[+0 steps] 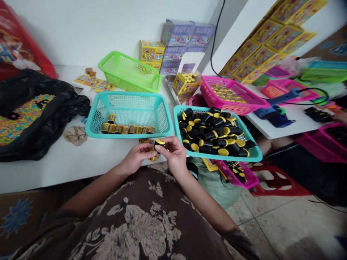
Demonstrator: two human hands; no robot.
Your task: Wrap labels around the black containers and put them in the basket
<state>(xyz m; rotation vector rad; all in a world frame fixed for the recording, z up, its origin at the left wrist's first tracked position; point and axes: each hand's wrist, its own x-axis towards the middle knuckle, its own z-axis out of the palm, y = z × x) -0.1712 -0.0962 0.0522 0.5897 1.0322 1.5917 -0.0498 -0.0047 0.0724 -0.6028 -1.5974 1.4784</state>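
Between the thumb and fingers of my right hand [175, 154] is a small black jar with a yellow lid [159, 142], held upright. My left hand [138, 156] is closed beside it, thumb and fingertips close to the jar; what they pinch is hard to make out. Yellow printed stickers [155, 157] show just under the fingertips. Behind my hands, a turquoise basket [129, 136] holds several jars wrapped in yellow printed labels [119, 129], mostly lined up along its near side. To the right, another turquoise basket [177, 124] is heaped with black, yellow-lidded jars [213, 135].
A green basket [130, 74] and stacked boxes [176, 47] stand at the back. A pink basket [235, 94] holds yellow-lidded pieces. At left, a black bag [72, 99] contains colourful beads. A blue-handled tool [282, 101] lies on the right table, with another person's leg nearby.
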